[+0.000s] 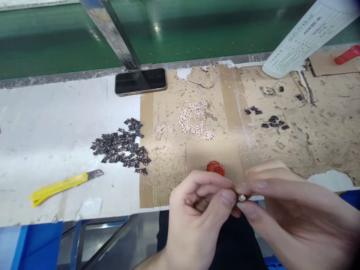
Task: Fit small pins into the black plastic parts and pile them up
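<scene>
My left hand [197, 213] and my right hand [292, 210] meet over the bench's front edge. Between their fingertips is a small black part [242, 198] with a coppery centre, pinched from both sides; most of it is hidden by the fingers. Just behind the left fingers sits a red bottle cap [215, 168]. Farther back on the cardboard lies a scattered ring of tiny copper-coloured pieces [194, 120]. To the left is a heap of small black parts [120, 144] with coppery bits, and a few more black parts [274, 122] lie at right.
A yellow utility knife [60, 186] with its blade out lies at left. A phone [140, 81] rests by a metal post [112, 33] at the back. A white labelled bottle [303, 37] and a red handle-like object [347, 54] are at the right rear.
</scene>
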A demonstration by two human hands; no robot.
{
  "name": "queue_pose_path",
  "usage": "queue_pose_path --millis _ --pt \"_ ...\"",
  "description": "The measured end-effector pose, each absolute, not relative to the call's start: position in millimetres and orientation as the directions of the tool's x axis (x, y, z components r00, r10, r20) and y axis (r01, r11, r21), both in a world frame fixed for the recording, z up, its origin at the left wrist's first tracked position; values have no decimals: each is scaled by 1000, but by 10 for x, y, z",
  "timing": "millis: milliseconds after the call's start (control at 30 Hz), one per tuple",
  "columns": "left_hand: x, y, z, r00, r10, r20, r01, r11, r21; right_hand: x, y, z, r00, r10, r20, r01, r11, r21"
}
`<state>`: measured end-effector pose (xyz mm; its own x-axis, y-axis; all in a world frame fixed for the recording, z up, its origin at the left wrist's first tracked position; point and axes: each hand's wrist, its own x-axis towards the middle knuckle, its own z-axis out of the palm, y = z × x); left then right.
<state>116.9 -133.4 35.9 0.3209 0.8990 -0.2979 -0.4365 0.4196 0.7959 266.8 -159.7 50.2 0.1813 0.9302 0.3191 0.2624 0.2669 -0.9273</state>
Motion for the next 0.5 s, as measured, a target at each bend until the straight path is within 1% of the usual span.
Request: queue_pose_path --millis 33,67,100,133,167,200,233,267,333,433,467,500 --pt "1167 -1333 362 248 942 -224 -356 304 883 2667 -1602 502 192 932 309 238 261 -936" --pt "1163 -1328 363 181 977 -113 -274 161 948 2666 -1610 503 201 934 296 214 253 -944" --pt "1156 -1318 363 131 991 24 -197 3 980 2665 -1618 504 208 936 285 194 246 -950" --pt "1148 -1303 364 108 981 164 -124 -150 981 2664 -1628 505 218 936 277 179 241 -954" --pt "1139 -1286 367 116 949 294 -61 -288 956 2662 -1636 505 236 934 269 169 233 -958" --pt "1130 -1269 372 139 909 394 -6 -397 918 2659 -1643 506 251 932 261 162 225 -961" --pt "1124 -1257 380 163 872 461 40 -473 880 2657 -1647 506 261 930 257 160 221 -962" --pt "1120 -1253 389 184 847 499 78 -519 851 2656 -1649 507 270 928 256 160 219 -962" --pt "1125 -1276 406 185 841 509 137 -535 834 2662 -1648 513 260 932 252 160 215 -963" --pt "1149 -1366 415 145 877 458 217 -480 850 2696 -1649 529 237 935 262 171 225 -959" --pt "1153 -1397 414 133 893 429 211 -449 869 2711 -1652 535 230 935 272 181 233 -955" --pt "1153 -1423 413 125 924 361 165 -378 911 2724 -1656 540 219 935 279 193 238 -952"
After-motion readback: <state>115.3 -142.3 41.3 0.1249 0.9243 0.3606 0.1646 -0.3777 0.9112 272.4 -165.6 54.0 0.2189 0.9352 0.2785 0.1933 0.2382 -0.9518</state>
